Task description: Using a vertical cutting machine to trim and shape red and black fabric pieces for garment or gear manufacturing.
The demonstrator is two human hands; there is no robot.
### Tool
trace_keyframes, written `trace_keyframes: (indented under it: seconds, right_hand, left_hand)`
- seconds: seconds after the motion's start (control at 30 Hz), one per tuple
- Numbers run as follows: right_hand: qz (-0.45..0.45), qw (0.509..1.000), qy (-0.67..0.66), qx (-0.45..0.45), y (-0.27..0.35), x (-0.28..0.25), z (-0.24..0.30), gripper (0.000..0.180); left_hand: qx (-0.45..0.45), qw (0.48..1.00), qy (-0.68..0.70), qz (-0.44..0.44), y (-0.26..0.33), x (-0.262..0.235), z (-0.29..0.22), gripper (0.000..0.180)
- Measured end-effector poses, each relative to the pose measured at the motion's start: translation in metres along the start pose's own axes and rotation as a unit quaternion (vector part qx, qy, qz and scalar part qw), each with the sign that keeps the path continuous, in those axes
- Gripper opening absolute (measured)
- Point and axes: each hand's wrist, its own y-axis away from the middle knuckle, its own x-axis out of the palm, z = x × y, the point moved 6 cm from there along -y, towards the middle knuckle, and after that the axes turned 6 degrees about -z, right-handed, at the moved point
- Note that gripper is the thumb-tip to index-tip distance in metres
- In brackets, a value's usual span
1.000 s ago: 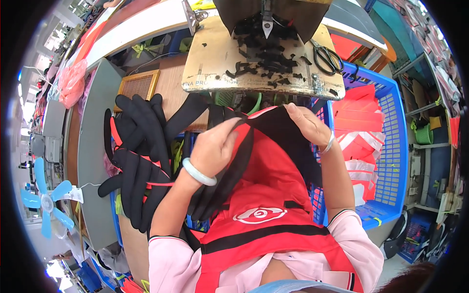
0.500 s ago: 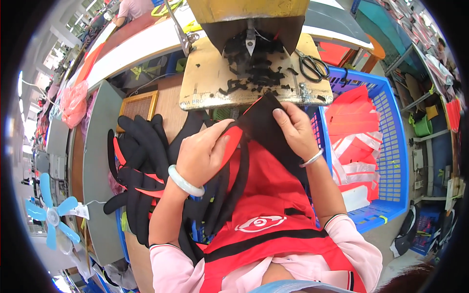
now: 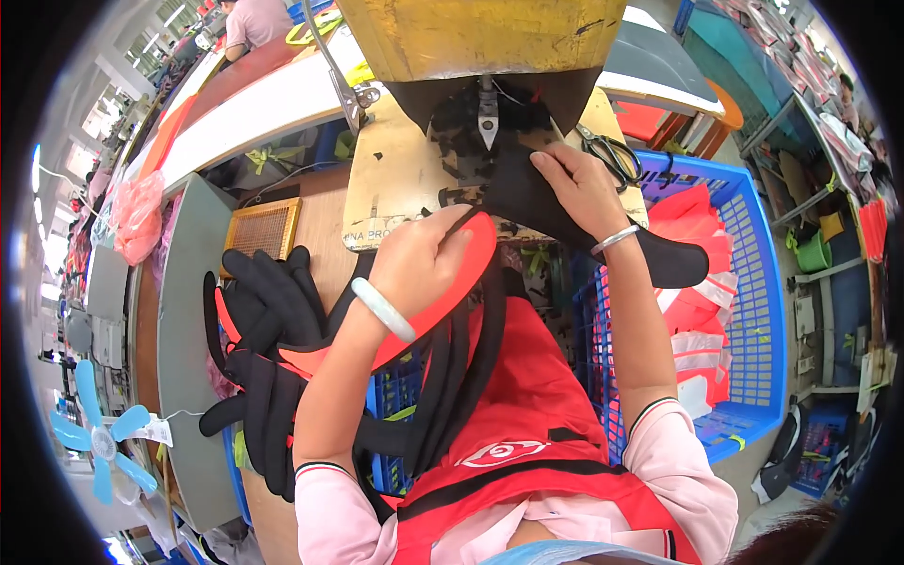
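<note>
Both my hands grip a long, curved fabric piece [image 3: 518, 193], black on one face and red on the other. My left hand [image 3: 419, 259] is closed in a pinch on its red-backed part, at the front edge of the wooden board [image 3: 377, 179]. My right hand [image 3: 584, 188] pinches the black part between thumb and fingers, over the board. The black end hangs past my right wrist. Just beyond the cloth, the pointed metal tip [image 3: 487, 127] of a machine with a yellow housing [image 3: 480, 38] points down. Black scraps [image 3: 457, 169] lie around it, partly hidden by the fabric.
Black-handled scissors [image 3: 617, 158] lie on the board's right side. A blue basket [image 3: 767, 282] with red and white pieces stands at right. Several black padded strips [image 3: 268, 311] are heaped at left, beside a grey panel [image 3: 193, 330]. A blue fan [image 3: 102, 428] stands far left.
Both hands have moved forward, bringing the fabric piece over the board and close to the metal tip. More of its red face now shows by my left hand, and its black end by my right forearm.
</note>
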Motion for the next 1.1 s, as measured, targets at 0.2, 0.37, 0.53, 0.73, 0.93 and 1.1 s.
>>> trace_keyframes:
  seconds: [0.2,0.37,0.53,0.73,0.93,1.1]
  right_hand:
    - [0.040,0.999,-0.004,0.001,-0.010,0.011,0.000,0.030]
    - [0.071,0.997,-0.009,-0.002,0.017,0.010,0.001,0.027]
    - [0.081,0.982,-0.023,-0.170,0.091,0.019,0.049,0.055]
    - [0.077,0.984,0.013,-0.162,0.094,0.004,0.041,0.022]
    - [0.377,0.891,0.105,-0.228,0.050,-0.031,0.063,0.020]
    - [0.444,0.884,-0.122,-0.082,0.019,-0.021,0.045,0.035]
  left_hand:
    - [0.006,1.000,0.000,-0.001,-0.006,-0.004,0.015,0.031]
    - [0.040,0.998,-0.019,0.033,0.009,-0.004,-0.003,0.029]
    - [0.071,0.995,-0.027,0.059,0.020,-0.004,-0.023,0.023]
    - [0.119,0.974,-0.164,0.101,0.021,-0.016,-0.033,0.021]
    - [0.176,0.963,-0.163,0.120,0.004,-0.027,-0.045,0.019]
    - [0.008,0.971,0.161,0.177,-0.019,-0.027,-0.006,0.025]
